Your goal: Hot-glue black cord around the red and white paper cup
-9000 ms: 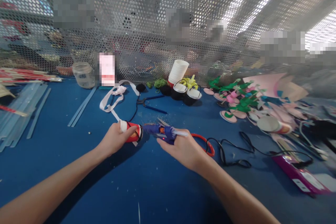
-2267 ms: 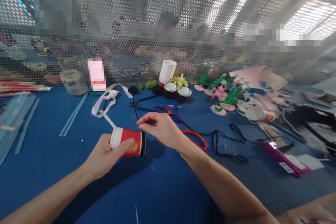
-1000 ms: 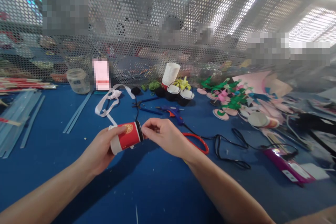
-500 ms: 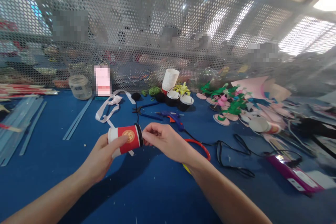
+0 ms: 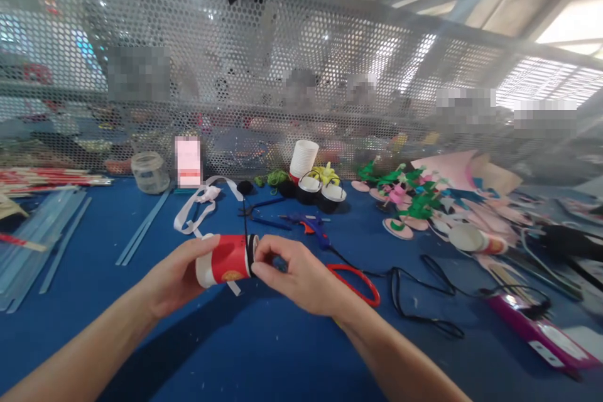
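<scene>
My left hand (image 5: 176,276) grips a red paper cup (image 5: 225,260) held on its side, white rim to the left, black-edged base to the right. My right hand (image 5: 296,273) is closed in a pinch against the cup's base, thumb and fingertips pressing a thin black cord (image 5: 245,226) there. The cord runs up from the base toward the back of the table. A white ribbon (image 5: 200,213) lies just behind the cup. A blue glue gun (image 5: 308,224) rests on the blue table (image 5: 264,352) behind my right hand.
Red-handled scissors (image 5: 355,276) and a looping black cable (image 5: 424,301) lie right of my hand. Behind are blue pliers (image 5: 264,213), stacked white cups (image 5: 304,158), black cup baskets (image 5: 320,191), a jar (image 5: 148,171), foam flowers (image 5: 414,201), plastic strips (image 5: 42,232), a purple box (image 5: 541,330) and a perforated metal screen (image 5: 282,75).
Nine seconds ago my right hand held the glue gun to the cup's base; the gun now lies on the table. My right hand has since come to pinch the cord at the base.
</scene>
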